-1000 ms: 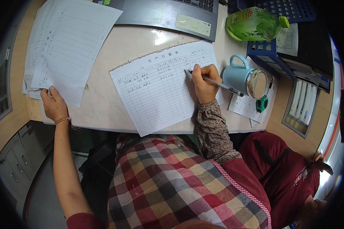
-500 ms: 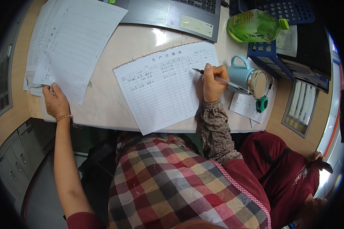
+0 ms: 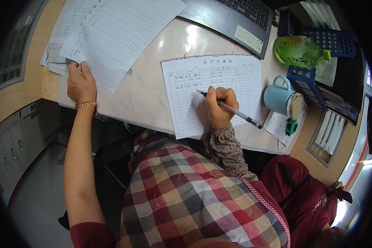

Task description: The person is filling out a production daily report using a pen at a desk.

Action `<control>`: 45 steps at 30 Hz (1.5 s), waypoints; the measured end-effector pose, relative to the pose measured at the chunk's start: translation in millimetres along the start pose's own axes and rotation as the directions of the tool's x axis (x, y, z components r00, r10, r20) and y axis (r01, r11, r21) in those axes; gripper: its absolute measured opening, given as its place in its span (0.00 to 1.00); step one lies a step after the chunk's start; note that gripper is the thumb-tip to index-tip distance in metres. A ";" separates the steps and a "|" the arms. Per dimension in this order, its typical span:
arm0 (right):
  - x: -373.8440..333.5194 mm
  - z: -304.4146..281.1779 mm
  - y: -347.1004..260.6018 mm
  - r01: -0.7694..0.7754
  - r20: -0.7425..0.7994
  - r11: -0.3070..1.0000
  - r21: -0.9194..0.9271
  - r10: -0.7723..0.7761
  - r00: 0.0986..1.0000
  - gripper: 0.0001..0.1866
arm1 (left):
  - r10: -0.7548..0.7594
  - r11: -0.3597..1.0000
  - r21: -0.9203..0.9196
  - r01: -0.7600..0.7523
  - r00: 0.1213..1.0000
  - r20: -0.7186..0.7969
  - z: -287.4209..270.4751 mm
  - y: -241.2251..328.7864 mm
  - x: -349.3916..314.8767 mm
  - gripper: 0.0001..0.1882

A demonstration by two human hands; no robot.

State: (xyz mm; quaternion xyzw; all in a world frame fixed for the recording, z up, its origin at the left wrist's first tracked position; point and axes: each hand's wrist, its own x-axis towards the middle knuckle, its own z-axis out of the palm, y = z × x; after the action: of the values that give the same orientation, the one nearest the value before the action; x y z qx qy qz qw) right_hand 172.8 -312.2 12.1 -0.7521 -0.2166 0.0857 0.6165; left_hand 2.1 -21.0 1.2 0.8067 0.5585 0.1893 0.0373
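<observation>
My right hand (image 3: 222,108) grips a clear-barrelled pen (image 3: 239,113) with a dark tip. The tip points at the left-middle of a printed form (image 3: 184,118), just below several handwritten rows; whether it touches the paper I cannot tell. The form is a gridded sheet lying slightly tilted on the desk in front of me. Farther left, my left hand (image 3: 82,84) is closed at the lower edge of another gridded sheet (image 3: 120,39), thumb and fingers pinching there. More papers (image 3: 56,51) lie under that sheet.
A laptop (image 3: 231,25) sits at the back. To the right are a light blue mug (image 3: 275,99), a green drink bottle (image 3: 299,51), a blue plastic basket (image 3: 332,41) and a green tape measure (image 3: 291,127) on paper. Another person (image 3: 301,194) sits at right, a dark phone-like object in hand.
My right hand has moved the pen leftward and nearer across the form, from its right columns. My left hand stays at the sheet's edge. The whole view has shifted.
</observation>
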 end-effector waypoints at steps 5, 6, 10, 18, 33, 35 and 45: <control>2.2 0.1 7.2 -0.010 0.002 1.000 -0.019 0.010 1.000 0.13 | 0.015 1.000 0.004 -0.015 1.000 0.008 -1.3 0.5 0.2 0.14; 0.8 -0.6 6.9 -0.018 -0.006 1.000 -0.012 0.018 1.000 0.13 | 0.010 1.000 0.007 -0.010 1.000 0.012 -1.7 0.6 0.5 0.13; -1.7 -2.4 9.5 -0.023 0.001 1.000 -0.011 0.023 1.000 0.13 | 0.004 1.000 0.007 -0.004 1.000 0.011 -0.5 -2.0 0.8 0.14; 4.2 13.7 -1.9 0.004 0.051 0.999 -0.043 -0.002 0.999 0.13 | -0.013 1.000 0.021 0.013 0.999 0.029 -2.2 0.3 2.4 0.14; 3.8 16.8 2.5 0.037 0.084 0.995 -0.095 -0.029 0.996 0.15 | 0.001 1.000 0.022 -0.002 1.000 0.015 -5.7 -0.5 3.3 0.14; 3.7 17.3 3.2 0.069 0.094 0.988 -0.138 -0.056 0.994 0.15 | 0.006 1.000 0.013 -0.006 1.000 0.006 -5.2 -1.6 3.5 0.14; 3.3 16.3 4.6 0.036 0.065 0.997 -0.070 -0.031 0.997 0.15 | 0.022 1.000 0.007 -0.022 0.999 -0.025 -3.6 -1.4 1.9 0.14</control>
State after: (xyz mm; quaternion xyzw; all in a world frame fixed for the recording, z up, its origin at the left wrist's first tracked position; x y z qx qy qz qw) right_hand 170.2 -296.9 4.5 -0.7668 -0.2518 0.0917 0.5833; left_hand 0.3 -19.3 4.7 0.8105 0.5507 0.1978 0.0255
